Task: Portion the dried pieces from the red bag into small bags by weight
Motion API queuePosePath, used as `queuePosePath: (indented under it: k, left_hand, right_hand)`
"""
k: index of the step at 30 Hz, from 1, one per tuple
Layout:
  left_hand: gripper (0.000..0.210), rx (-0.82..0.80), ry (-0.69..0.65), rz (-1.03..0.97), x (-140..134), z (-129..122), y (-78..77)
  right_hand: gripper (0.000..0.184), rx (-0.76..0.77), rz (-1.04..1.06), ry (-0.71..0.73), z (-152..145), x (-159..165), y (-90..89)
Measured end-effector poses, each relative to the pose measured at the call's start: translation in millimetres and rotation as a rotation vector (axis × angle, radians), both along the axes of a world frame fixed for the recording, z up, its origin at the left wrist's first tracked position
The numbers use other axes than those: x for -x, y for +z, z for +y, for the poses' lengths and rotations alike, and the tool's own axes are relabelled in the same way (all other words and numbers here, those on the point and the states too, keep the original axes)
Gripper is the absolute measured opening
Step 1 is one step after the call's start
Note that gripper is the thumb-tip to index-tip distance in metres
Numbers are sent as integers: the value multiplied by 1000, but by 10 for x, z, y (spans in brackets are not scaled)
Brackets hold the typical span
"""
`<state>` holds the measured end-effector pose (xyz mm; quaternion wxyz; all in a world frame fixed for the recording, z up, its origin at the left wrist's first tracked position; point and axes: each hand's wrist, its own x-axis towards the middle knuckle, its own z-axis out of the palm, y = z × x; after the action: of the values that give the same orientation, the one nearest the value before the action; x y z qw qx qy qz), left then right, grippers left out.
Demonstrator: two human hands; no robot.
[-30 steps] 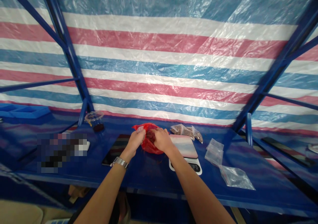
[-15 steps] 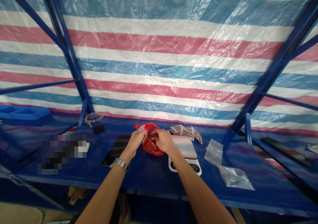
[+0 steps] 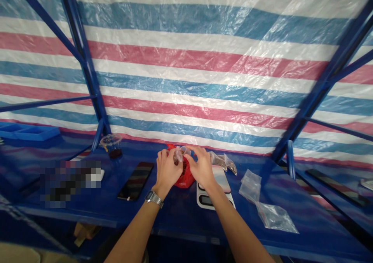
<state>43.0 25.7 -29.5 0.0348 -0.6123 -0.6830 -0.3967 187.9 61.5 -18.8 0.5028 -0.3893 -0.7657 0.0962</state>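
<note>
Red bag [image 3: 186,182] sits mid-way along the blue table [image 3: 180,214], beneath your hands. From the left, you have a clear cup [image 3: 113,145] on the far side, then a dark phone [image 3: 135,181] nearer. Your left hand [image 3: 167,169] pinches a small clear bag [image 3: 178,154] above the red one; your right hand [image 3: 203,167] meets its rim, pinching or not, I cannot tell. Rightward lie the white scale [image 3: 223,179], filled pouches [image 3: 220,162] beyond, and flat clear bags [image 3: 250,185].

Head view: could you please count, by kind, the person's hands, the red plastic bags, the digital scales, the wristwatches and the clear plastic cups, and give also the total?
Hands: 2 (left hand, right hand)
Red plastic bag: 1
Digital scale: 1
Wristwatch: 1
Clear plastic cup: 1
Total: 6
</note>
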Motion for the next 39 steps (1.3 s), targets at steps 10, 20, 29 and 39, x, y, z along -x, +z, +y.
queuePosePath:
  k: [10,20,29,39]
  left_hand:
    - [41,-87,-145,-107,-225,87,-1]
    - [22,102,-306,-90,-165,105,-91]
    - [21,202,-334,74,-118,59,-89]
    - [21,183,-371,104,-117,74,-69]
  right_hand:
    - [27,108,174,62,103,-203,-41]
    - [29,364,237,300,164,-323,-214]
    - [25,183,133,306,120,-248,-210]
    - [22,172,210,258,22,-149,-240]
